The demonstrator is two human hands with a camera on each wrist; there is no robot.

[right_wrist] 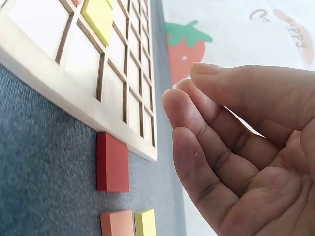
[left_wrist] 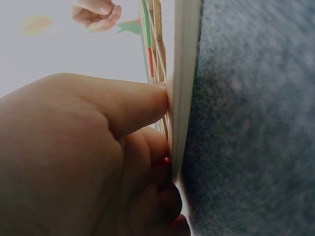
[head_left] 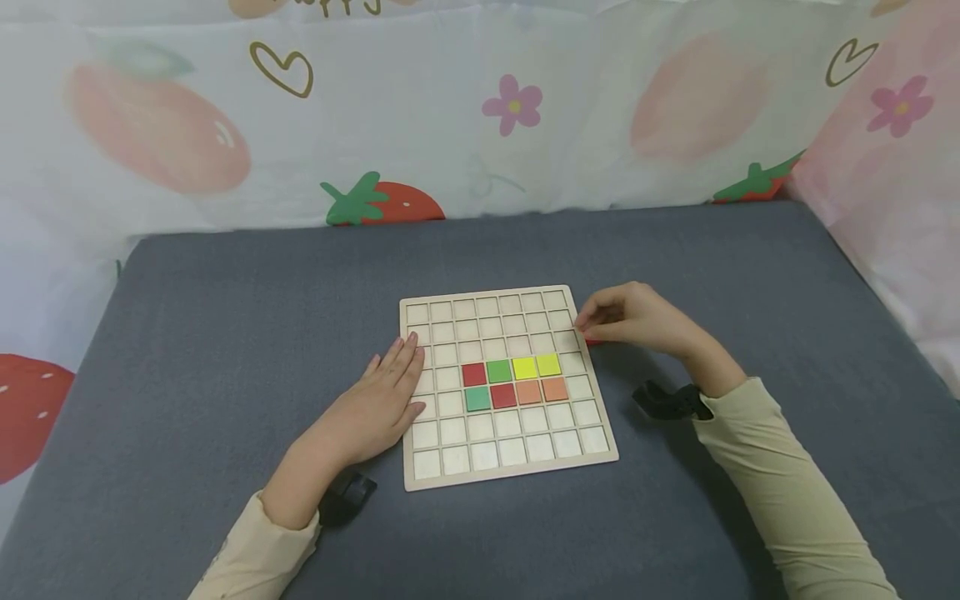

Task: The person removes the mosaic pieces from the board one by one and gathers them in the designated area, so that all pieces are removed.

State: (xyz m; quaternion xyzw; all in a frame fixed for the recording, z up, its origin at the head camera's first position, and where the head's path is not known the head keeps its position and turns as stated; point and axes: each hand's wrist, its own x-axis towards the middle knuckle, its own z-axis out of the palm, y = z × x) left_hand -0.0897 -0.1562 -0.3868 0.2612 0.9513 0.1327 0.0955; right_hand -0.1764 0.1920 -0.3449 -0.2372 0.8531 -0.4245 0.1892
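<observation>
A wooden grid board [head_left: 453, 431] lies on the cloth, with coloured square tiles in two rows near its middle. The upper row runs red [head_left: 473, 375], green [head_left: 498, 371], then two yellow tiles [head_left: 536, 366]; below are teal [head_left: 477, 399], red [head_left: 502, 395] and two orange tiles [head_left: 542, 390]. My left hand [head_left: 382, 404] rests on the board's left edge, fingers extended. Off the right edge hovers my right hand [head_left: 637, 317], fingers bent towards the thumb, nothing visible between them. In the right wrist view a loose red tile [right_wrist: 112, 162] lies against the board's rim.
An orange tile [right_wrist: 117, 223] and a yellow tile [right_wrist: 145, 222] lie on the cloth near the loose red one. Grey cloth [head_left: 262, 317] covers the table. A printed curtain [head_left: 570, 167] hangs behind it, and dark wrist cameras [head_left: 348, 497] sit under both wrists.
</observation>
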